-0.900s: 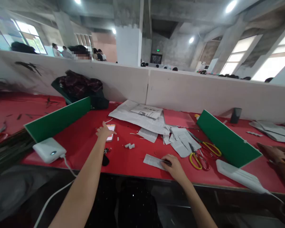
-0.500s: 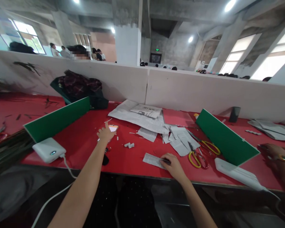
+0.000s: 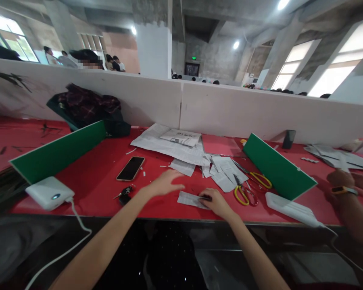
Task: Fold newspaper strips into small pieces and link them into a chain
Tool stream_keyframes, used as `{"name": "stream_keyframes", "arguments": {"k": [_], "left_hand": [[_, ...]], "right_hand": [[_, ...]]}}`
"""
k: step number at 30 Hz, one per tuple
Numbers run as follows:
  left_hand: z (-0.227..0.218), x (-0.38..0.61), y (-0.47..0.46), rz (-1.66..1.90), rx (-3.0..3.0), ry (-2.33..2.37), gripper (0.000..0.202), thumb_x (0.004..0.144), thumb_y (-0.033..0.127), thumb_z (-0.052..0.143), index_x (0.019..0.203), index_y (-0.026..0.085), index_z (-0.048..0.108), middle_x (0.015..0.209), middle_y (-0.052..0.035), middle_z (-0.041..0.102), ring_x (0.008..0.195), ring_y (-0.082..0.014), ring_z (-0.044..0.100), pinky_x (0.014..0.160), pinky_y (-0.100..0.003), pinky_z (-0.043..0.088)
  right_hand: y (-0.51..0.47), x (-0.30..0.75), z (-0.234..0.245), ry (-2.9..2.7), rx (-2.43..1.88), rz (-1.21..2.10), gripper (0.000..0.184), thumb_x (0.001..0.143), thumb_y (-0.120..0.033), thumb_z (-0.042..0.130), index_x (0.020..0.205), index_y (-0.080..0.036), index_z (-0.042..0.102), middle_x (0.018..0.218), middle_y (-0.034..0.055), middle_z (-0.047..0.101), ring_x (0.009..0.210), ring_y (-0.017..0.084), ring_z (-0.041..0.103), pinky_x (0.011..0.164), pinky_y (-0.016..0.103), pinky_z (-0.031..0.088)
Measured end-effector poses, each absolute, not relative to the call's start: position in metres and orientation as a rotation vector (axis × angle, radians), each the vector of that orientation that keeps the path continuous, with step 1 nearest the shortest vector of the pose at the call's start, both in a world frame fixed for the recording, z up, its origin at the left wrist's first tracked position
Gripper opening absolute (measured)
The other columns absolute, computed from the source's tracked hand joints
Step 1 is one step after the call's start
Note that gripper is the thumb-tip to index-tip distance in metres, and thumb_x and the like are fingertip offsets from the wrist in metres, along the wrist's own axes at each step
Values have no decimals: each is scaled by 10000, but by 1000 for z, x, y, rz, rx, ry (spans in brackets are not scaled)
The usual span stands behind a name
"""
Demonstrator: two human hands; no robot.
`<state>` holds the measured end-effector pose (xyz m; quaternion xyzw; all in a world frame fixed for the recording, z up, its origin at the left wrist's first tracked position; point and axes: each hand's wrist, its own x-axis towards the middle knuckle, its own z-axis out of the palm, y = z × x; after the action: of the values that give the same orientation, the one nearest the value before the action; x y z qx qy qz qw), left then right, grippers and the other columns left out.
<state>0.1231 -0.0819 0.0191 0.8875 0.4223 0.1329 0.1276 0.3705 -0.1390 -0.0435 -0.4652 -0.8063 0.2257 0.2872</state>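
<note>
My left hand [image 3: 165, 183] is over the red table, slightly blurred, fingers apart and nothing in them. Just right of it lies a narrow strip of newspaper [image 3: 186, 198] near the table's front edge. My right hand [image 3: 215, 201] rests on the strip's right end, fingers closed on a small dark object [image 3: 206, 197] whose kind I cannot make out. A phone [image 3: 130, 168] with a dark screen lies left of my left hand, above a bunch of keys [image 3: 125, 192]. To the right of my right hand are scissors with yellow and red handles [image 3: 245, 195].
Newspaper sheets [image 3: 157, 141] and cut pieces [image 3: 225, 173] lie farther back, beside a second pair of scissors [image 3: 260, 180]. Green dividers stand left [image 3: 60, 151] and right [image 3: 278, 169], near white power banks [image 3: 50, 193] [image 3: 292, 209]. A co-worker's hand [image 3: 340, 179] is far right.
My left hand has left the phone and moved right, towards the newspaper strip. The phone's lit screen has gone dark. My right hand stays at the strip. The view has shifted slightly.
</note>
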Motion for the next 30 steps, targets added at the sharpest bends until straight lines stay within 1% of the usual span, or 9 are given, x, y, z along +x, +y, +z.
{"name": "stream_keyframes", "arguments": {"k": [2,5,8,12,15,18,22,25,30], "left_hand": [[13,149,-98,223,2658,1000,382,804,460,497,1081,213,589,1076,-67,598,991,-217,543,825,-296,410],[2,168,-107,141,2747,1047,222,806,280,519,957,156,624,918,-83,619,891,-224,568,742,-298,423],[-7,168,-104,140,2738,1022,158,793,160,493,894,147,614,887,-72,615,833,-199,577,696,-275,421],[-11,159,-104,228,2711,951,177,787,93,461,879,148,601,872,-57,612,809,-172,571,701,-262,420],[-14,153,-107,276,2742,887,202,788,72,452,882,156,610,873,-52,612,814,-166,567,728,-266,427],[-20,145,-114,271,2842,811,292,772,18,434,943,171,614,903,-52,623,857,-169,566,773,-276,435],[-35,133,-127,235,3010,792,369,780,-6,407,1074,146,570,1023,-90,630,932,-188,569,816,-304,451],[-44,126,-135,264,3026,823,391,793,-6,396,1120,144,548,1128,-107,610,1026,-187,554,879,-321,438],[-43,123,-142,468,2804,930,342,811,60,429,1093,167,590,1137,-63,624,1051,-158,552,919,-303,436]], "right_hand": [[-133,371,-39,-2216,-1193,632,87,760,-177,588,815,-202,650,789,28,656,747,167,574,685,263,413],[-125,372,-35,-2257,-1141,636,79,755,-168,600,806,-197,652,787,22,650,739,158,568,695,260,413],[-125,374,-35,-2264,-1145,616,81,760,-173,598,825,-191,644,789,25,639,746,158,562,701,266,418],[-138,381,-37,-2235,-1243,493,112,749,-179,609,859,-194,626,818,37,626,790,173,558,722,293,427],[-151,388,-42,-2195,-1300,400,86,775,-192,585,849,-200,628,829,41,630,814,176,565,746,308,438],[-161,394,-48,-2195,-1297,338,156,796,-166,556,910,-222,648,901,41,661,886,180,581,809,329,449],[-167,401,-56,-2270,-1277,275,276,836,-155,497,1049,-260,638,1065,20,665,1018,180,584,907,351,453],[-169,404,-57,-2318,-1245,241,303,858,-178,472,1109,-270,614,1115,10,648,1063,177,578,940,360,457],[-168,406,-55,-2398,-1205,215,336,856,-153,467,1150,-261,588,1147,19,628,1095,181,564,944,363,465]]}}
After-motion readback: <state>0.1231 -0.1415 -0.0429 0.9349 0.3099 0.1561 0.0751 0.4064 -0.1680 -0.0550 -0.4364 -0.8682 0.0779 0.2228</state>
